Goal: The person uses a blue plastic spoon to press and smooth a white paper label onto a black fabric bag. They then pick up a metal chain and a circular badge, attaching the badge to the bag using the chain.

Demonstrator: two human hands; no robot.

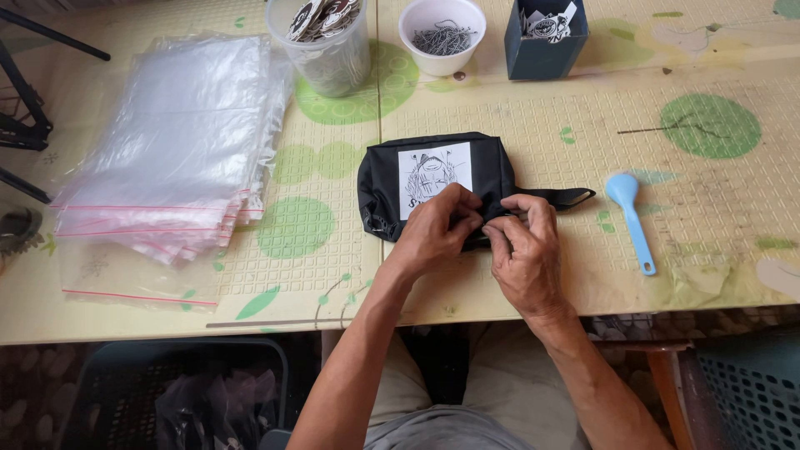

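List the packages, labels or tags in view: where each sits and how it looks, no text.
Pouch label: white rectangle with black drawing, on the black pouch under the left hand and right hand.
Clear bags: stack, red seal lines, table left.
Round tags: black and white, in clear tub, top centre.
Card tags: black and white, in dark blue box, top right of centre.
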